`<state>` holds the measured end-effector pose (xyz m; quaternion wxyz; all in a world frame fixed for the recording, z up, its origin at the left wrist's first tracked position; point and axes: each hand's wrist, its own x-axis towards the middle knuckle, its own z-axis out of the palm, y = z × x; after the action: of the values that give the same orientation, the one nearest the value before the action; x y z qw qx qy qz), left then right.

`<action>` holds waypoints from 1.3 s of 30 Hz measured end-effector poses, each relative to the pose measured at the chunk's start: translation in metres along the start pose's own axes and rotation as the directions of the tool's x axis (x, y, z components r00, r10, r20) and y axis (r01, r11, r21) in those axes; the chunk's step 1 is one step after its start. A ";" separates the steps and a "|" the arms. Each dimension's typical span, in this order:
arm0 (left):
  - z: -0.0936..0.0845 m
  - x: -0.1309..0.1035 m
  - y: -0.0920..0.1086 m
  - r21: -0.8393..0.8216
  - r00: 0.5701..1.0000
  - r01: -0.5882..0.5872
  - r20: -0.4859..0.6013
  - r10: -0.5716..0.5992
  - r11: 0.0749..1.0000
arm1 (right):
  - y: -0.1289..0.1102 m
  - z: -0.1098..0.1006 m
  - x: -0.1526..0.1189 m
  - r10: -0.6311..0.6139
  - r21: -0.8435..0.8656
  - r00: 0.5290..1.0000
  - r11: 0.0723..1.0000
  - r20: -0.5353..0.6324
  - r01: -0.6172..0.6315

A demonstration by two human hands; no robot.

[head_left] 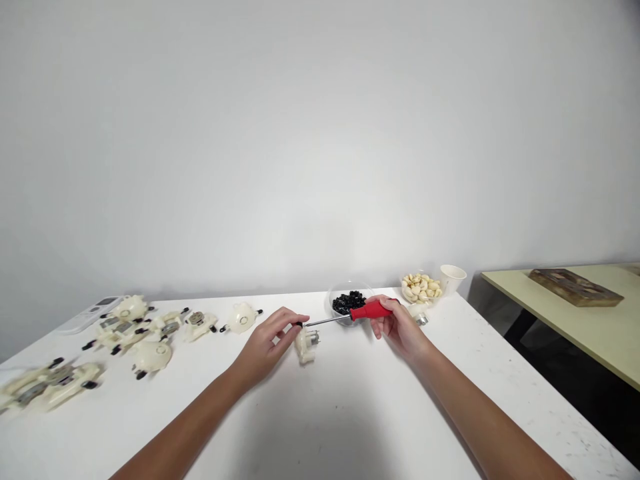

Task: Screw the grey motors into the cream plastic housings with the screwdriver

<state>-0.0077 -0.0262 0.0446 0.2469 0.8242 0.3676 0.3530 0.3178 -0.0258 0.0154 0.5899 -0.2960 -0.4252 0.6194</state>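
My right hand (395, 325) is wrapped round the red handle of a screwdriver (367, 311), whose metal shaft points left. The shaft's tip meets a small black piece (299, 324) at the fingertips of my left hand (273, 339). Thumb and fingers of that hand pinch the black piece at the top of a cream plastic part (303, 347). A small silver motor sticks out of this part's right side. Behind the screwdriver stands a clear bowl (330, 300) of small black pieces.
Several cream assemblies with black tips (153, 355) lie on the left of the white table (320, 427). A pale device (87, 319) is behind them. At the back right are a bowl of cream pieces (421, 288) and a white cup (451, 280). A dark block (575, 287) rests on the right-hand table.
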 end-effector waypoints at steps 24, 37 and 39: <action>0.002 0.001 0.003 -0.106 0.993 0.116 0.003 -0.116 0.988 | -0.001 -0.001 0.000 -0.007 -0.012 1.000 1.000 0.012 0.007; 0.002 0.001 0.000 -0.064 0.995 0.103 0.012 -0.103 0.993 | -0.002 0.001 -0.001 -0.009 -0.011 1.000 1.000 0.016 0.009; 0.001 0.001 -0.001 -0.071 0.995 0.105 0.012 -0.104 0.992 | -0.002 0.000 0.000 -0.005 -0.013 1.000 1.000 0.018 0.005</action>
<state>-0.0068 -0.0253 0.0433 0.2958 0.7960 0.3963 0.3490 0.3188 -0.0260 0.0169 0.5856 -0.2930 -0.4352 0.6180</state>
